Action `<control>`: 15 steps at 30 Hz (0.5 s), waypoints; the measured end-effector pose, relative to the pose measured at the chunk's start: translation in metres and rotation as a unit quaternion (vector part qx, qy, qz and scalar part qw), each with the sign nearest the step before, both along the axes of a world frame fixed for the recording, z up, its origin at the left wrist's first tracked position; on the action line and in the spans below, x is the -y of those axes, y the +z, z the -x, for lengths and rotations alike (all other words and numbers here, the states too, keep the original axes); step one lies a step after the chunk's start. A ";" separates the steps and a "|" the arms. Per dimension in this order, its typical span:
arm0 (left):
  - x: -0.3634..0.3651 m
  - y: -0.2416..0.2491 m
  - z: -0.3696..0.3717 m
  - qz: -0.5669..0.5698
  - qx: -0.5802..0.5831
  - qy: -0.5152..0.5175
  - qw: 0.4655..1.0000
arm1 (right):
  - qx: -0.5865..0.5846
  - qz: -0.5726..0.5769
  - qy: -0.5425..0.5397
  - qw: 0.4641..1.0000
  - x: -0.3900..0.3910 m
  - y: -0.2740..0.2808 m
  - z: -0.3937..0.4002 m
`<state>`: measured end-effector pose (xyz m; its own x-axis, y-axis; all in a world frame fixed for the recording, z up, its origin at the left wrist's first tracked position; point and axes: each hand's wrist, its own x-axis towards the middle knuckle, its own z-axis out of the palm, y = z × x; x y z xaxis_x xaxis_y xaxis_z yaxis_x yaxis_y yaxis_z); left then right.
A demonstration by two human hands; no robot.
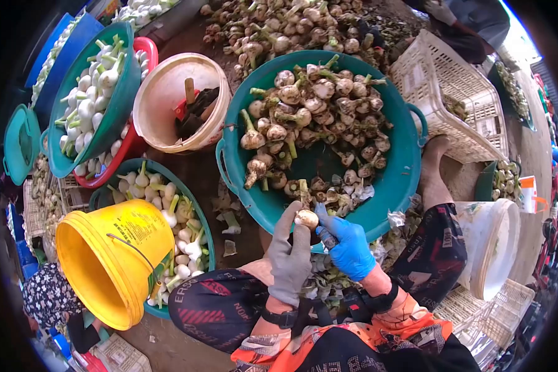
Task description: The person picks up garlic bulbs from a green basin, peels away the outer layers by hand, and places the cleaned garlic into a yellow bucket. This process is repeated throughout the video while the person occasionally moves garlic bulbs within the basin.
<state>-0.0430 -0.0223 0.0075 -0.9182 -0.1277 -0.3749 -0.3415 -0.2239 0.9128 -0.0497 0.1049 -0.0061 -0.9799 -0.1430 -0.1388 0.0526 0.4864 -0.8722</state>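
My left hand (290, 251), in a grey glove, grips a garlic bulb (306, 218) with its stem pointing away from me. On the right, my right hand (348, 247) wears a blue glove and is closed around a small knife (327, 237). Its dark handle shows, while most of the blade is hidden beside the bulb. Both hands are at the near rim of a large green tub (401, 186). Soil-stained garlic bulbs (322, 90) fill the tub's far side, and loose peelings (347, 199) lie nearer my hands.
To the left, a tipped yellow bucket (115, 248) rests over a green tub of cleaned garlic (192, 248). Beyond it are a white bucket (181, 68) and another green basin (125, 93). At right stand a plastic crate (437, 93) and a white bucket (487, 248). Another person's gloved hand (441, 11) appears top right.
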 end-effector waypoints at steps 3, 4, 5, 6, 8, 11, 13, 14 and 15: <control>-0.001 -0.012 -0.009 0.022 -0.063 -0.027 0.997 | 0.029 0.086 -0.113 0.989 0.009 0.024 -0.007; -0.001 -0.016 -0.013 0.042 -0.089 -0.051 0.994 | 0.001 0.076 -0.118 0.990 0.007 0.022 -0.011; -0.001 -0.018 -0.016 0.063 -0.114 -0.076 0.989 | 0.030 0.116 -0.128 0.985 0.004 0.018 -0.015; -0.001 -0.013 -0.012 0.065 -0.152 -0.080 0.983 | 0.060 0.156 -0.138 0.976 0.001 0.016 -0.018; -0.008 0.009 -0.015 0.011 -0.124 -0.085 0.989 | 0.125 0.208 -0.164 0.956 -0.009 0.020 -0.025; -0.011 0.021 -0.019 -0.032 -0.059 -0.093 0.993 | 0.105 0.180 -0.141 0.968 -0.017 0.032 -0.027; -0.012 0.016 -0.019 0.005 -0.103 -0.083 0.991 | 0.014 0.064 -0.115 0.991 -0.019 0.033 -0.030; -0.013 0.024 -0.022 -0.095 -0.013 -0.069 0.993 | -0.055 -0.006 -0.092 0.994 -0.021 0.038 -0.029; -0.014 0.020 -0.024 -0.016 -0.071 -0.077 0.994 | -0.122 -0.077 -0.067 0.987 -0.022 0.042 -0.030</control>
